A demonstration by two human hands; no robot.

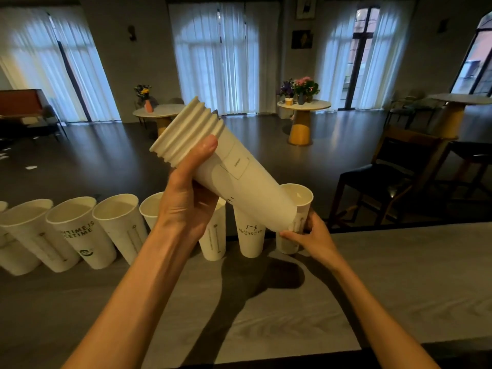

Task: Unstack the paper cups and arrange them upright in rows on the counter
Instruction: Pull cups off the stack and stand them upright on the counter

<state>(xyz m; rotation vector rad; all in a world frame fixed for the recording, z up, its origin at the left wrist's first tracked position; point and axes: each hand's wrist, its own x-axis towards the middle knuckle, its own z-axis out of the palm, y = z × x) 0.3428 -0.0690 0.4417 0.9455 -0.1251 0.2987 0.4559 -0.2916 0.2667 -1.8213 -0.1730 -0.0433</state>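
A: Okay, hands?

B: Left hand (186,206) is gripping the stack (226,166), thumb curling over it just below the rims, stack tilting with its base down toward the right hand (311,235). Right hand is pinching the end cup (296,222) low on its wall, fingers wrapping around it. That cup is sitting upright on the counter (399,275), or nearly; can't tell if its base is fully down.

A: Other cups?

B: Row (114,230) is running out past the left hand, all upright, rims up, close together. A couple more are standing between the two hands, partly hiding behind the left wrist and the stack.

A: Step?

B: Looks like the end cup is getting placed at the right end of the row. Stack is showing about five rims, so more are waiting to come off.

A: Handling?

B: Probably very light, thin paper walls, denting easily if squeezed. Tall and narrow at the base, so tipping easily; a knock could be taking down neighbours. Nested cups may be sticking together. I'd be holding the stack on the wall near the rims, where it's stiffest, and pulling the bottom cup by its lower wall, light pinch only.
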